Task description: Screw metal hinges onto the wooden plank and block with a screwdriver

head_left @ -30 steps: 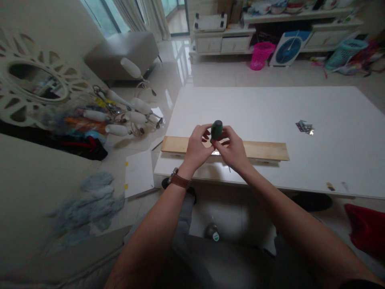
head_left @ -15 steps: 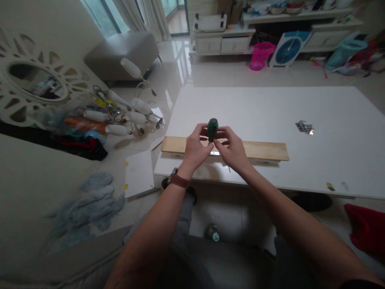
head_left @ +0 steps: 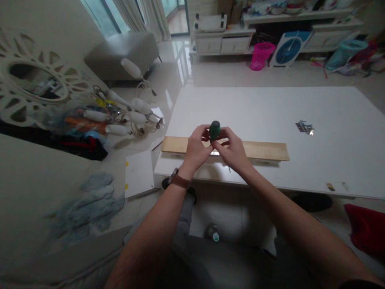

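Note:
A green-handled screwdriver [head_left: 214,130] stands upright over a long wooden board [head_left: 264,149] near the front edge of the white table [head_left: 270,108]. My left hand [head_left: 196,149] and my right hand [head_left: 232,150] both curl round the lower part of the handle from either side, fingers closed on it. A small metal bracket [head_left: 214,153] glints on the board just under my hands. The screwdriver's tip is hidden behind my fingers. A brown-strapped watch sits on my left wrist.
A small pile of metal screws and brackets [head_left: 304,127] lies on the table to the right. On the floor at left lie a chandelier with white shades [head_left: 126,114], a white panel [head_left: 138,172] and a round mirror [head_left: 33,82]. A pink basket [head_left: 262,55] stands far back.
The screwdriver handle has shifted slightly, leaning from right to more upright between my fingers. My hands stay in the same place on the board.

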Demonstrator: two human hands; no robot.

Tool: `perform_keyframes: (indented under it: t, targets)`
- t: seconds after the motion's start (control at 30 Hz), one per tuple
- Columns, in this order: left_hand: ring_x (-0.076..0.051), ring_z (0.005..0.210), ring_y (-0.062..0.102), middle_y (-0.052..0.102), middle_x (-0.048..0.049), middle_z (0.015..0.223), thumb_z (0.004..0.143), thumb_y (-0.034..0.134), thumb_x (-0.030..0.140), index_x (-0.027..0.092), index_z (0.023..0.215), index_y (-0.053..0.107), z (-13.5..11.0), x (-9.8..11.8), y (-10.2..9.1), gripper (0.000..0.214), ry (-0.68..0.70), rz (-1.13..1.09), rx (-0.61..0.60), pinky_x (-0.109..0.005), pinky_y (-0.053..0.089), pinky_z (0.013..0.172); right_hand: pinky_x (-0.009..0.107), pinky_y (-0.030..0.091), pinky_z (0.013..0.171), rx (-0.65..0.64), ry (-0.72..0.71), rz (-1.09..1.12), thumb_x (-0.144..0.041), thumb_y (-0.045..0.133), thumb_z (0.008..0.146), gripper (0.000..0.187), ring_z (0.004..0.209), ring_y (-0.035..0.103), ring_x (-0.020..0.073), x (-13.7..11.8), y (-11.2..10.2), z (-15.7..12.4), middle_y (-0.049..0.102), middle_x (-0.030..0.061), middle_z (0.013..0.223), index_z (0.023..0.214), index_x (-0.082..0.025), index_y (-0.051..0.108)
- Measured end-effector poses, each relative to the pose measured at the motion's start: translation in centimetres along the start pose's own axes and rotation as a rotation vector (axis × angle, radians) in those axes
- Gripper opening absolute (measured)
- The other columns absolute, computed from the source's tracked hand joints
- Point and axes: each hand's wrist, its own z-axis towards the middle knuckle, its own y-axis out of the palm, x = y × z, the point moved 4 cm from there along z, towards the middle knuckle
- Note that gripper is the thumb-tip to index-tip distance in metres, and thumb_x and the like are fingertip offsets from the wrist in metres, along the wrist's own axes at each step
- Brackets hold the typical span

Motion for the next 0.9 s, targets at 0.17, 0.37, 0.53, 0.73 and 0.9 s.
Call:
perform_keyframes:
  t: [0.17, 0.37, 0.53, 0.73, 0.9]
  targets:
    - [-0.015, 0.097, 0.069, 0.067, -0.0027, 0.113, 0.074, 0.069, -0.002, 0.023, 0.120, 0.057, -0.03, -0.01, -0.10, 0.053, -0.001, -0.077, 0.013, -0.029, 0.063, 0.082, 0.035, 0.058, 0.076, 0.000, 0.009, 0.034, -0.024, 0.064, 0.088, 0.021, 0.102, 0.076, 0.0243, 0.26, 0.02, -0.08, 0.080, 0.0067, 0.107, 0.109, -0.024, 0.064]
    - [-0.015, 0.096, 0.068, 0.064, -0.0013, 0.110, 0.073, 0.071, -0.003, 0.024, 0.118, 0.057, -0.17, -0.07, 0.11, 0.054, 0.034, -0.086, 0.006, -0.028, 0.063, 0.082, 0.035, 0.058, 0.073, 0.027, -0.007, 0.016, -0.027, 0.067, 0.087, 0.023, 0.095, 0.075, 0.0233, 0.57, -0.07, -0.03, 0.079, 0.0060, 0.104, 0.110, -0.025, 0.064]
    - [-0.012, 0.088, 0.062, 0.060, -0.0002, 0.106, 0.072, 0.072, -0.004, 0.023, 0.112, 0.060, -0.17, -0.23, 0.07, 0.050, 0.054, 0.033, 0.047, -0.023, 0.059, 0.073, 0.035, 0.056, 0.072, 0.014, 0.005, 0.020, -0.029, 0.068, 0.086, 0.023, 0.090, 0.073, 0.0217, 0.44, 0.05, -0.02, 0.078, 0.0060, 0.103, 0.108, -0.024, 0.064]
    - [-0.013, 0.087, 0.062, 0.062, 0.0010, 0.100, 0.072, 0.068, -0.008, 0.024, 0.115, 0.060, -0.15, -0.31, 0.17, 0.054, 0.065, 0.037, 0.058, -0.026, 0.059, 0.075, 0.034, 0.055, 0.071, -0.003, 0.009, 0.025, -0.032, 0.071, 0.087, 0.020, 0.088, 0.071, 0.0211, 0.23, 0.13, -0.01, 0.076, 0.0055, 0.101, 0.103, -0.024, 0.065]
    - [-0.016, 0.100, 0.066, 0.063, -0.0019, 0.112, 0.074, 0.066, -0.007, 0.025, 0.124, 0.056, -0.18, -0.39, 0.23, 0.060, 0.060, -0.048, 0.048, -0.031, 0.064, 0.086, 0.035, 0.056, 0.073, -0.015, 0.019, 0.032, -0.027, 0.067, 0.087, 0.020, 0.098, 0.074, 0.0238, 0.19, 0.15, -0.07, 0.078, 0.0068, 0.108, 0.107, -0.024, 0.065]
